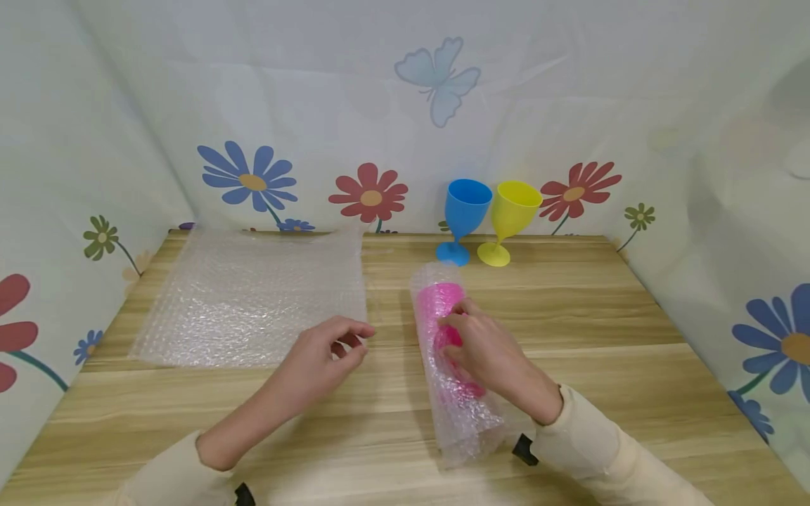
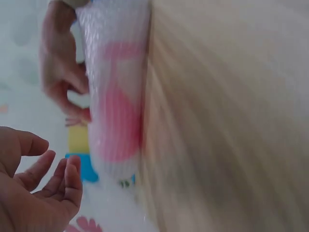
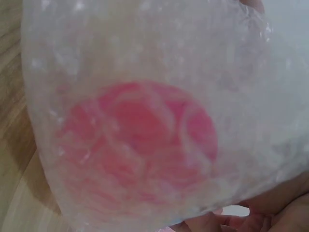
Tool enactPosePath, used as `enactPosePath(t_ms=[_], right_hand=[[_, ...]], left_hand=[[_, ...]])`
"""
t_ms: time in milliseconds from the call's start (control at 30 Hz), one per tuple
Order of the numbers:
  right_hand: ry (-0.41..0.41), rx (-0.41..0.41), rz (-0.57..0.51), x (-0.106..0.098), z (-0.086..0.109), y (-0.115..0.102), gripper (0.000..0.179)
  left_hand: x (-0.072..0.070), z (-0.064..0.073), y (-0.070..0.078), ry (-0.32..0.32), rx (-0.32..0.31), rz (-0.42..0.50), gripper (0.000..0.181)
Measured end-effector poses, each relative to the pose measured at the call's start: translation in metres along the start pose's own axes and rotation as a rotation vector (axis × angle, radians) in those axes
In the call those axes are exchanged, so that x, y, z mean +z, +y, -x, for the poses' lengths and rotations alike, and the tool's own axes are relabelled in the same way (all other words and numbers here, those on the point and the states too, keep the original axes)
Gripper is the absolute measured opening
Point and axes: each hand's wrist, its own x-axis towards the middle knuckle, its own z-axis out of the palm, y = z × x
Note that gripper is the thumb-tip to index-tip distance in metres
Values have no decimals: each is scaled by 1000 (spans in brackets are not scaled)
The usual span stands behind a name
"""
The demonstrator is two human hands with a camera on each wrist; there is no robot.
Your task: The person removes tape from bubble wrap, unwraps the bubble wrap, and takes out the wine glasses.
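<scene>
A pink goblet (image 1: 438, 298) lies on its side inside a roll of bubble wrap (image 1: 465, 432), right of the table's middle. My right hand (image 1: 490, 351) holds the roll from above, its bent fingers and thumb on the wrap around the goblet's stem. In the left wrist view, the goblet's bowl (image 2: 118, 130) and foot show through the clear layers. My left hand (image 1: 319, 362) hovers to the left of the roll, fingers loosely bent and nothing in them. The right wrist view looks closely at the loose wrap end, with the goblet's round foot (image 3: 140, 130) inside.
A flat sheet of bubble wrap (image 1: 247, 302) covers the back left of the wooden table (image 1: 601, 302). Behind the roll, a blue goblet (image 1: 467, 204) and a yellow goblet (image 1: 515, 209) stand upright. A flower-printed cloth (image 1: 304, 105) encloses the back and sides.
</scene>
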Motion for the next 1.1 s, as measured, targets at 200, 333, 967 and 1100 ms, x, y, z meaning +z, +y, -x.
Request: enactPosePath(t_ms=[200, 333, 967, 1100], right_hand=[[-2, 9, -14, 0, -3, -3, 40], [2, 7, -21, 0, -4, -6, 39], [-41, -70, -27, 2, -10, -11, 36], [-67, -103, -41, 2, -11, -8, 34]], left_hand=[[32, 3, 14, -84, -124, 168, 25], [50, 3, 21, -138, -230, 286, 41], [99, -8, 36, -93, -346, 280, 110], [102, -9, 37, -100, -356, 257, 118]])
